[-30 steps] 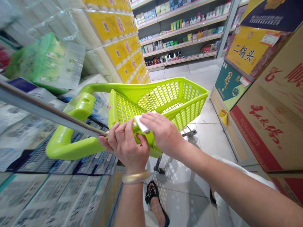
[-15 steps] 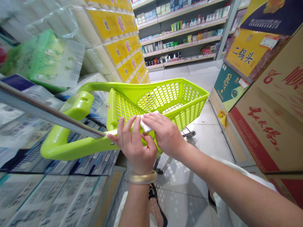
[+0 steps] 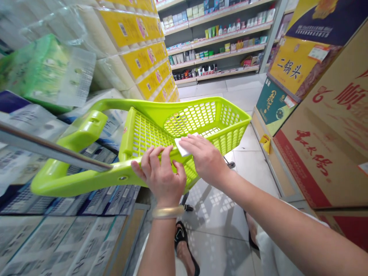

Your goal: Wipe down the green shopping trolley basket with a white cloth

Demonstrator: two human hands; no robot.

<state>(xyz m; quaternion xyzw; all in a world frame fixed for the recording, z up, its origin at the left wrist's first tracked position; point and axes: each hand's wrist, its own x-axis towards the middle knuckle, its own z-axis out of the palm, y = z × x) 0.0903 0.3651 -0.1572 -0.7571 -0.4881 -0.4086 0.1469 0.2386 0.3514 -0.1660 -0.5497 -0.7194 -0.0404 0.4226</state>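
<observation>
A lime-green plastic shopping cart (image 3: 155,153) stands across the view, its basket toward the right and its looped handle at the left. My left hand (image 3: 162,174) grips the near side rim, fingers curled over the top and thumb apart on the near face. A gold bangle circles that wrist. Just right of it, my right hand (image 3: 205,159) presses a folded white cloth or tissue (image 3: 181,147) flat against the same rim, fingers together on top. Part of the cloth lies hidden under those fingers.
A metal pole (image 3: 57,149) slants in from the left to the cart's rim. Stacked toilet-paper packs (image 3: 138,61) and packaged goods (image 3: 57,245) crowd the left. Cardboard boxes (image 3: 322,161) line the right. Cosmetics shelves (image 3: 215,42) stand behind, beyond the tiled floor (image 3: 218,241).
My right hand has slid the cloth slightly right along the rim, opening a gap from my left hand. The view has shifted a little, so the cart's handle sits farther left.
</observation>
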